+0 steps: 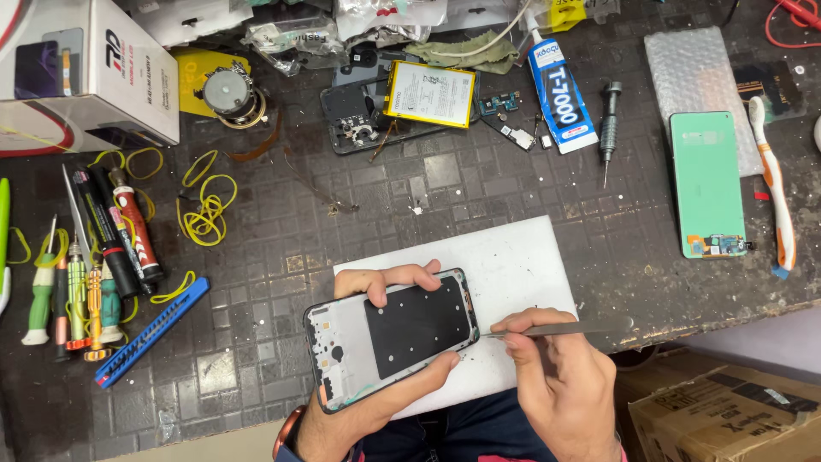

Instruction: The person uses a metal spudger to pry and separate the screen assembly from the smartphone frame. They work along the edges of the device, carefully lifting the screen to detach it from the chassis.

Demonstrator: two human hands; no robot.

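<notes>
A phone frame [392, 335], a flat rounded rectangle with a matte black panel in a pale grey surround, was held tilted just above a white sheet [513, 265] at the near edge of the bench [282, 248]. It was gripped by the left hand [376, 402], whose fingers [389, 278] were curled over the far long edge while the thumb was pressed along the near one. A thin metal tool [547, 329], straight and grey, was pinched in the closed fingers of the right hand [560, 376], its tip laid against the frame's right end.

The bench was covered by a dark, gridded, worn mat. Beyond the sheet lay an opened phone [368, 115] with a yellow-edged battery [430, 92], a glue tube [556, 85] and a slim dark screwdriver [609, 124]. To the right a glossy green back cover [705, 180] rested beside a toothbrush [774, 184] and bubble wrap [697, 73]. To the left were loose yellow rubber bands [205, 205], a row of small drivers [77, 287], a blue ridged strip [154, 329] and a white carton [85, 73].
</notes>
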